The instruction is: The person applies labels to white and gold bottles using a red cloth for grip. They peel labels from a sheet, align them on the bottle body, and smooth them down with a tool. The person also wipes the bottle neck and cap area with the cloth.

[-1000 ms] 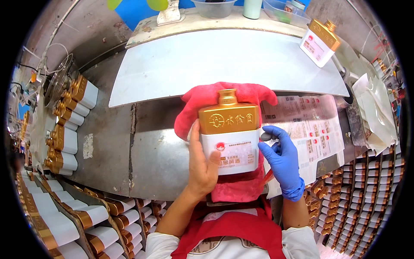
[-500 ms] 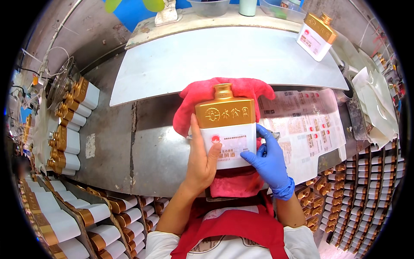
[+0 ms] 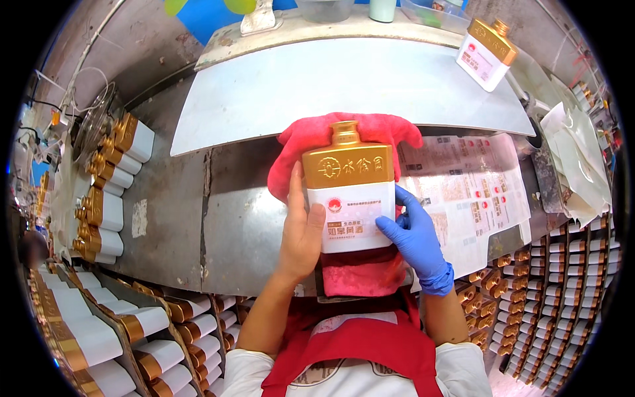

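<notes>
Bottle (image 3: 350,198) held at both sides, front print (image 3: 345,228) now exposed.
Left hand (image 3: 301,238), half-closed, has moved its thumb off the print to grip the edge; right hand (image 3: 421,241), curled, has closed on the lower right corner, apparently steadying it. Bottle is over red cloth (image 3: 360,281) on a grey surface (image 3: 241,231); beyond it, white board (image 3: 350,79); right of it, printed sheets (image 3: 463,185).

The bare left hand (image 3: 301,241) pointed upward, thumb apart from the fingers. The blue-gloved right hand (image 3: 419,243) curved inward, thumb extended leftward.
</notes>
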Tool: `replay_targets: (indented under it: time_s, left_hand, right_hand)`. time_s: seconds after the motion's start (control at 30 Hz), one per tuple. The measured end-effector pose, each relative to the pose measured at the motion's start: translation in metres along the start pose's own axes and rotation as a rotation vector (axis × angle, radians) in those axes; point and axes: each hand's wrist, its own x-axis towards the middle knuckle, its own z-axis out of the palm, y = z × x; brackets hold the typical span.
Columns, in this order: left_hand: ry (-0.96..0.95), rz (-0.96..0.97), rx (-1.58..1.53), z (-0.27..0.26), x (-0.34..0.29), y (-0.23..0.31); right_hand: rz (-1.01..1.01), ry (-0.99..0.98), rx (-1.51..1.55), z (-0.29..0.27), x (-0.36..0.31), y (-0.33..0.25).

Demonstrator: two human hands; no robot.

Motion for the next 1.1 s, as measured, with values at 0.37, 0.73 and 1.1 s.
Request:
replay_targets:
  time_s: [0.37, 0.73, 1.1]
  left_hand:
    - [-0.121, -0.07, -0.046, 0.0, 0.0, 0.006]
    - [-0.131, -0.043, -0.085, -0.007, 0.002, -0.001]
    - [-0.054, -0.153, -0.205, -0.02, -0.006, 0.002]
  right_hand:
    - [-0.066, 0.022, -0.104, 0.002, 0.006, -0.005]
    - [0.05, -0.089, 0.184, -0.021, 0.011, -0.004]
    - [0.079, 0.036, 0.554, -0.041, 0.018, 0.015]
